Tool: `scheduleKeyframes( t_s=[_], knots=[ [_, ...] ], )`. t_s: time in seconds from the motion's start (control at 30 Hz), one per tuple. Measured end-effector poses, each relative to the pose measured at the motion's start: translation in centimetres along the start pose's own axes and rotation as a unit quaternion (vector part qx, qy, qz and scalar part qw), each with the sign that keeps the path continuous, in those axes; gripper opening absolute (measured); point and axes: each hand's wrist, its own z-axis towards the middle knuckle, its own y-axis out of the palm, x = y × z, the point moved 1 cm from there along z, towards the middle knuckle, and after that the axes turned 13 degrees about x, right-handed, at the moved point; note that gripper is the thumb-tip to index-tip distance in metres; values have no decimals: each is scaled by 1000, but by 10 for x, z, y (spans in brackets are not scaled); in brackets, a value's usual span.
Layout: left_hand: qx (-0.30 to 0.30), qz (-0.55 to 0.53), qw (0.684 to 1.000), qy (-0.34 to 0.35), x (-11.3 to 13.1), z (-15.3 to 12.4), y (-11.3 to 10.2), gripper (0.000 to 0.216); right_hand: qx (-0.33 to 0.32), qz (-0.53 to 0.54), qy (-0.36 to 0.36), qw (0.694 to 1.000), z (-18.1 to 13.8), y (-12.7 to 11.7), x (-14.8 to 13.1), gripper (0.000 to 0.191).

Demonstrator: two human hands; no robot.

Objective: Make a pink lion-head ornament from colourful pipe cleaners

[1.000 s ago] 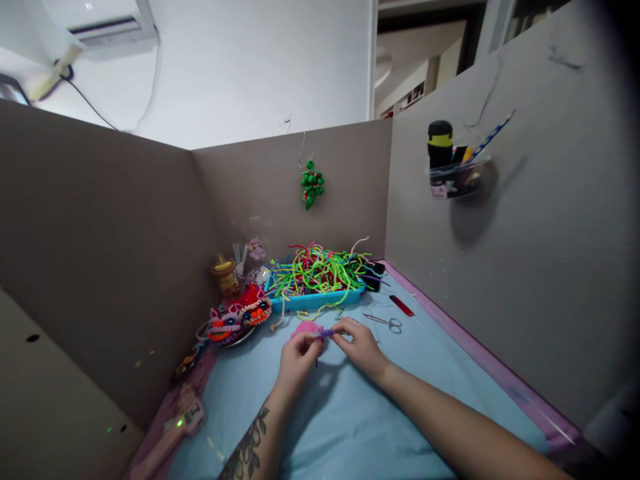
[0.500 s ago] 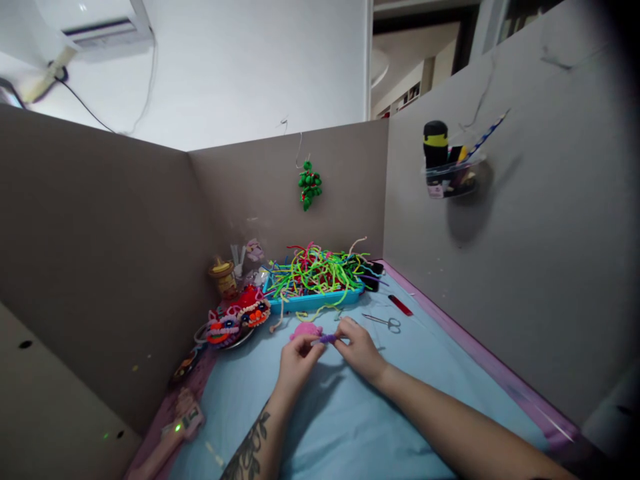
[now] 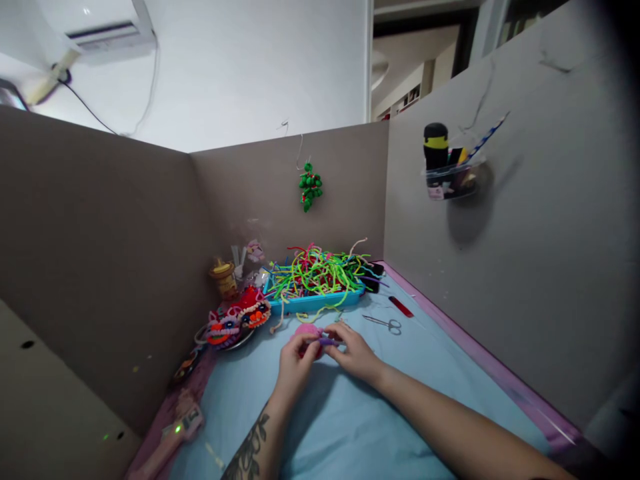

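Since half a second ago, both hands have drawn a little closer together over the pink piece, and the right hand has slid slightly leftward. The pink fuzzy piece (image 3: 306, 331) sits on the blue worktop (image 3: 380, 413), near the middle of its far half, just in front of the tray. A short purple stem (image 3: 327, 341) runs between the two hands, pinched at each end. The left hand (image 3: 296, 358) grasps the pink piece and the stem's left end with its fingertips; the right hand (image 3: 353, 349) pinches the stem's right end, fingers curled.

Just behind them, along the worktop's far edge, a blue tray (image 3: 315, 300) holds a tangle of bright pipe cleaners (image 3: 316, 270). Small scissors (image 3: 385, 323) lie to the right of the hands, with a red strip (image 3: 401, 306) beyond them near the right edge. At the far left corner, finished fuzzy figures (image 3: 236, 320) rest on a plate. A pink tool (image 3: 173, 437) with a green light lies at the left edge. A green ornament (image 3: 310, 185) hangs on the back partition, and a clear cup (image 3: 450, 179) with pens is fixed to the right partition.
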Motion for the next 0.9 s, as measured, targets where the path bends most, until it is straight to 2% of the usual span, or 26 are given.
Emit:
scheduleKeyframes(
  t_s=[0.2,0.4,0.63,0.9],
  knots=[
    [23,32,998,51,4,2,-2,16,-31,-14,-32,999,0,-2,1,16],
    [18,-23,999,-23,0,4,0,32,-9,-31,-37,999,0,-2,3,16],
    [16,41,999,5,-7,6,-2,22,45,-44,-22,998,4,-6,0,16],
    [-8,-14,1000,-21,-9,5,0,26,68,-52,8,996,3,-5,-1,8]
  ],
)
